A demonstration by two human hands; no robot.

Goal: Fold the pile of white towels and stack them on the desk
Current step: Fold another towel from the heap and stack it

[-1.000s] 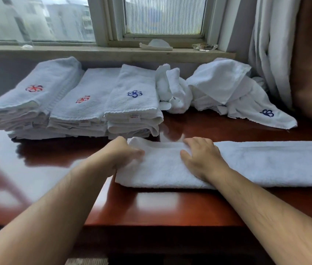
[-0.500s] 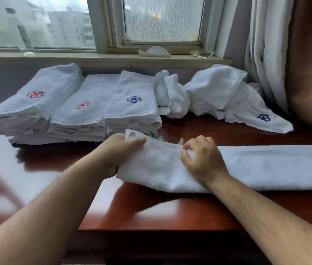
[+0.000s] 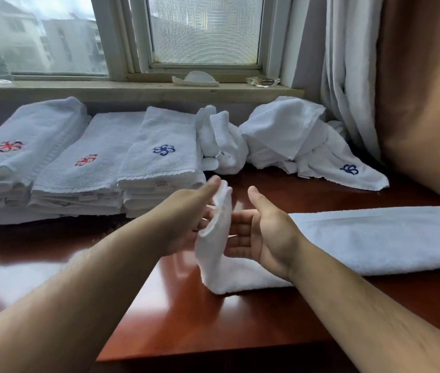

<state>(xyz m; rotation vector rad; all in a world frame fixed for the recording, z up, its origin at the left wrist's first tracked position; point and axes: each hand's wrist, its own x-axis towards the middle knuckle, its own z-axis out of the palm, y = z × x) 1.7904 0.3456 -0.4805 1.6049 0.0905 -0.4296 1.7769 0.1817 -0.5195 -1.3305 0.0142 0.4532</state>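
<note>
- Left hand (image 3: 186,222) is holding up the left end of the long towel (image 3: 361,238), with the thumb lying along the upper corner and the fingers sitting behind the cloth.
- Right hand (image 3: 262,232) is standing wide, palm facing the raised end and fingers straight. Whether the fingertips are touching the cloth cannot be told.
- Change noted: a second ago both hands were pressing flat on this towel. Half a second ago the end was starting to peel off the tabletop (image 3: 186,319). It is now standing almost upright between the two palms.
- The rest of the long towel is lying flat as a narrow band across the middle of the tabletop, running out of view toward the right edge.
- Judgement: the lengthwise fold is looking finished and the crosswise fold is getting under way. The raised end is likely heading over to the right, along the band.
- Three folded stacks (image 3: 86,168) are sitting side by side along the far edge, toward the far left corner. Each is showing an embroidered flower mark on top.
- An unfolded pile (image 3: 294,135) is lying crumpled at the far edge, toward the right, so the task is appearing well advanced but not complete.
- Risk, as a judgement: the raised end is sagging along its near edge, so its layers may be slipping out of line unless the right hand is steadying them as the fold goes over.
</note>
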